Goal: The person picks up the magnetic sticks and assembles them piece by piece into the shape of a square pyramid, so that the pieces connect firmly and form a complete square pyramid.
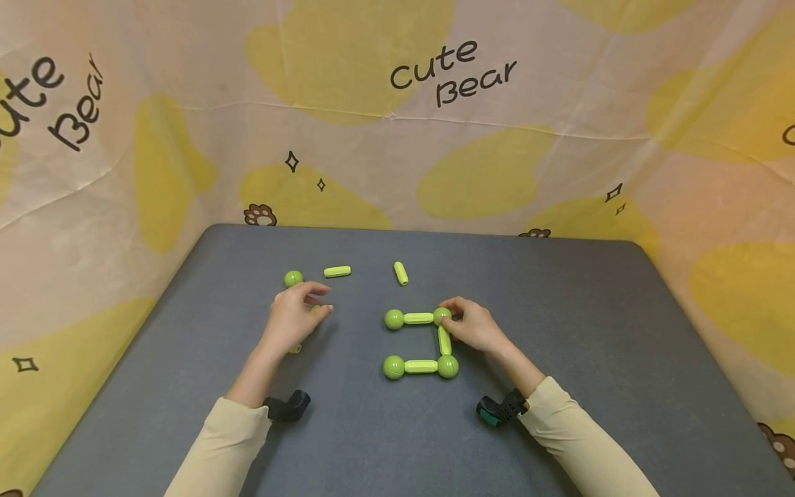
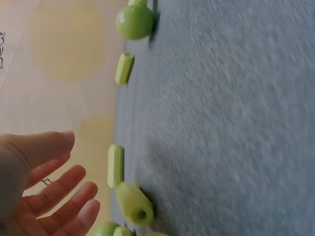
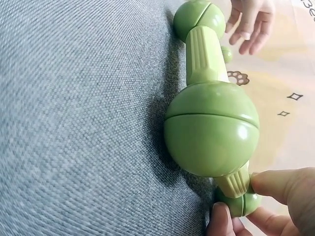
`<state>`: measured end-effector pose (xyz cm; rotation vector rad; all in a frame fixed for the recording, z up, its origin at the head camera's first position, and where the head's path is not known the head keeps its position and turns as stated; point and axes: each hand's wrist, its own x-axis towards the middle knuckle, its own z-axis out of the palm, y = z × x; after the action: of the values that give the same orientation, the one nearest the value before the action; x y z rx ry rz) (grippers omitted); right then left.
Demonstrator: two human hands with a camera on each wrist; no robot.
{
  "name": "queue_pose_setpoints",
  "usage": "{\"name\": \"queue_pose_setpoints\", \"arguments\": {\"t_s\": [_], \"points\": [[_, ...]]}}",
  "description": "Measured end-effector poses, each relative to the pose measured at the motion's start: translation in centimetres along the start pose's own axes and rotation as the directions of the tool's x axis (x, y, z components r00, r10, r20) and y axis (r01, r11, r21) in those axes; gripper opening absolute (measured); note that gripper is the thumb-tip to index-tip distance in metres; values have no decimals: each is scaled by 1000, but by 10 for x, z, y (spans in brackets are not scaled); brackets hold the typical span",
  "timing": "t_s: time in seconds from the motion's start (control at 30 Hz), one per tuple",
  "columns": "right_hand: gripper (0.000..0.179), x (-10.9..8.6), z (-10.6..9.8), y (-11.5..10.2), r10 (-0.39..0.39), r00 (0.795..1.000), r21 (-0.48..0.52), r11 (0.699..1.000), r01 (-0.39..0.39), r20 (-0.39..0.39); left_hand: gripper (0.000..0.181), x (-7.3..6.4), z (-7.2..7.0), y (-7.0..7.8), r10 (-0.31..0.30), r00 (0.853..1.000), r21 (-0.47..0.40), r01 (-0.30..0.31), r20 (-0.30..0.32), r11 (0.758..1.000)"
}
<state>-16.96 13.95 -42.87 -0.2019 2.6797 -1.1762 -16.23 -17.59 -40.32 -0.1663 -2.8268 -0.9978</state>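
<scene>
The left hand hovers, fingers loosely parted, holding nothing. The right hand pinches the far right ball of a three-sided frame on the table: four balls, three rods. Two loose rods and one ball lie beyond; the left hand partly hides further pieces.

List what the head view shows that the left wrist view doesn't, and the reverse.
Only head: the right hand pinching the far right ball, plus both sleeves.
Only left wrist: the palm side of the left hand and a clear hole in the end of one rod.
Both: the left hand, two far rods and the grey table.
</scene>
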Motion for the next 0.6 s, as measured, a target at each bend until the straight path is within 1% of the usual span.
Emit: {"name": "queue_pose_setpoints", "arguments": {"t_s": [0.13,0.33,0.6], "points": [[29,0,0,0,-1,1000,4,1000,1,2,33,0,0,-11,-57,998,22,57,20,998],[29,0,0,0,4,1000,14,1000,-4,5,37,1,2,-23,-73,996,64,70,54,996],[29,0,0,0,12,1000,-4,1000,-12,1,38,2,2,-25,-127,986,120,114,107,986]]}}
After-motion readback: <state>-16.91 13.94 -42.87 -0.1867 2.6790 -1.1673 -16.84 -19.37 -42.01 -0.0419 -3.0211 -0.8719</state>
